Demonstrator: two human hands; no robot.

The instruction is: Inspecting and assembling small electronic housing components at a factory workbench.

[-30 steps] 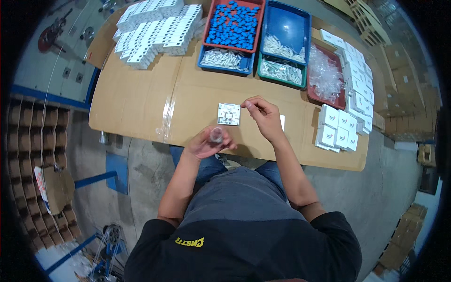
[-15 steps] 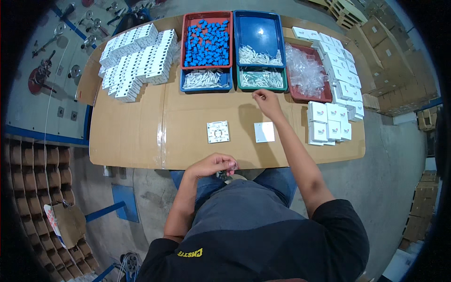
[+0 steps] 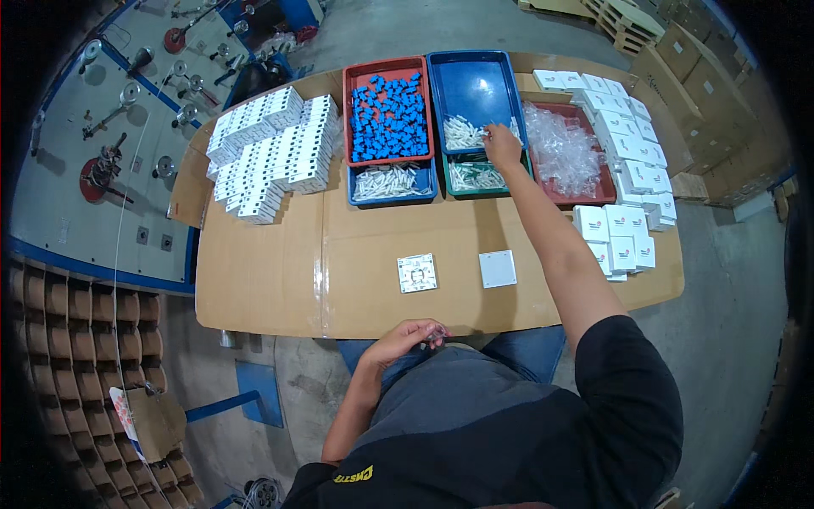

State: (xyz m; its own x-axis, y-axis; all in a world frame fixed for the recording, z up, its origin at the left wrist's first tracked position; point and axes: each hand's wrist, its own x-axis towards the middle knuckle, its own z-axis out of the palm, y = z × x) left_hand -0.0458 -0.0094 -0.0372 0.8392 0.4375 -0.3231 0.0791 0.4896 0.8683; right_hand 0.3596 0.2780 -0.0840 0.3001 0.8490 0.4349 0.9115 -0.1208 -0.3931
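My right hand (image 3: 502, 146) reaches far into the blue tray (image 3: 475, 85), its grip pinching small white parts (image 3: 465, 131). My left hand (image 3: 407, 337), close to my body, is closed around a small piece, kept ready.

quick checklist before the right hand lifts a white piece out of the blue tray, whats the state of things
1. Right hand is over the blue tray, at its pile of white pieces: ok.
2. Fingers closed on one piece: cannot tell, too small to see.
3. Left hand is at the near table edge, fingers curled round something small: ok; what it is, cannot tell.
4. Square patterned plate lies flat on the cardboard table top, apart from both hands: ok.
5. Plain white square plate lies flat beside it, not touching it: ok.
6. Right forearm passes above the green tray; whether it touches, cannot tell.
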